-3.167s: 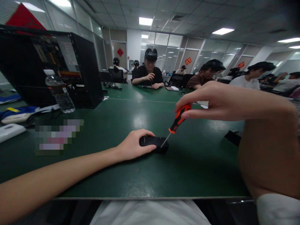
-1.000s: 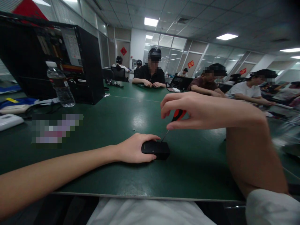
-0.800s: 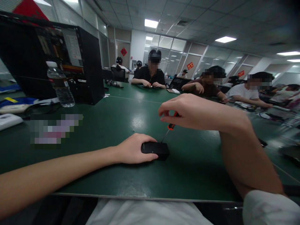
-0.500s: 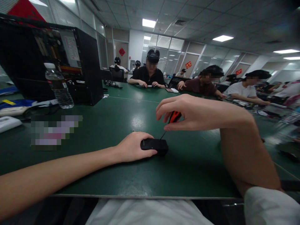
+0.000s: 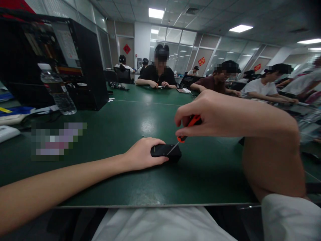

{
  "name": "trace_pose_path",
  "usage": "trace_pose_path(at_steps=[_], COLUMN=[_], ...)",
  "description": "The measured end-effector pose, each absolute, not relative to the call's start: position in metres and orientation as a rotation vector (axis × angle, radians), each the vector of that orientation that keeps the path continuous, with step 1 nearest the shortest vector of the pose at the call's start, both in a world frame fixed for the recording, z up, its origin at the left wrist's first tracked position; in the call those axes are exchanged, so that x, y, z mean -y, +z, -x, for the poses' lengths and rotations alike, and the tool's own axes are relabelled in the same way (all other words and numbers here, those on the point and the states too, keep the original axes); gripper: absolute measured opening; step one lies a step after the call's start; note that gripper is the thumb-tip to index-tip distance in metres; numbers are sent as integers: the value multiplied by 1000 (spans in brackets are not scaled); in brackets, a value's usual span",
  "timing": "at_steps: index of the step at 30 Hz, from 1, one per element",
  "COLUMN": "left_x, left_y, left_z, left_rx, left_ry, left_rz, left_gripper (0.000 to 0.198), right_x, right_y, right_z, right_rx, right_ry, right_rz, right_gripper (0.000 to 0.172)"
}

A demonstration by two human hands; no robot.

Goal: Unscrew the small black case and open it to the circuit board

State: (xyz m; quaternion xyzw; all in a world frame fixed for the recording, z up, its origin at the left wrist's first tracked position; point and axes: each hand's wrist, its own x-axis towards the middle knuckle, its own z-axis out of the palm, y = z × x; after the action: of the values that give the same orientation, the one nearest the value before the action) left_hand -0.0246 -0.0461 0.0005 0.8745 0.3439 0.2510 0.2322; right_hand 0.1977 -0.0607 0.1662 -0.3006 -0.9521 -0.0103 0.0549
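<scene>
A small black box-shaped device (image 5: 173,154) lies on the green table (image 5: 120,187) in front of me. My left hand (image 5: 143,153) grips its left end, thumb along the near side and fingers on the far side. Above and to the right, my right hand (image 5: 200,115) is closed around the orange and black handle of a screwdriver (image 5: 182,138). The screwdriver leans down to the left, and its thin shaft ends at the near edge of the device's top, close to my left thumb. Whether the tip sits in a screw cannot be made out.
On the left stand an open black computer case (image 5: 92,67) and a clear water bottle (image 5: 61,92). A blurred-out item (image 5: 59,140) lies nearer. Across the table a person in black (image 5: 156,75) works with both hands; other people sit along the right.
My right hand has moved right, and the screwdriver leans over more. Its tip has gone from the far part of the device's top to the near edge. My left hand keeps its hold.
</scene>
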Motion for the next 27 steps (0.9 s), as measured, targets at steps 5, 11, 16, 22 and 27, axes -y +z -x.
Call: trace_pose_path(at_steps=[5, 11, 16, 22, 27], left_x=[46, 46, 47, 47, 46], left_y=[1, 1, 2, 3, 1], left_z=[24, 25, 25, 24, 25], left_rx=[-952, -950, -948, -950, -937], left_ry=[684, 678, 681, 672, 678], left_rz=[-2411, -2420, -2426, -2434, -2430], left_gripper=[40, 42, 42, 42, 43], right_x=[57, 55, 58, 57, 56], right_y=[163, 164, 168, 168, 166], right_z=[-200, -198, -193, -195, -198], right_rx=[2905, 2891, 2954, 2962, 2970], right_ry=[-92, -65, -79, -60, -66], right_rz=[932, 974, 965, 959, 949], right_gripper=[20, 19, 19, 21, 21])
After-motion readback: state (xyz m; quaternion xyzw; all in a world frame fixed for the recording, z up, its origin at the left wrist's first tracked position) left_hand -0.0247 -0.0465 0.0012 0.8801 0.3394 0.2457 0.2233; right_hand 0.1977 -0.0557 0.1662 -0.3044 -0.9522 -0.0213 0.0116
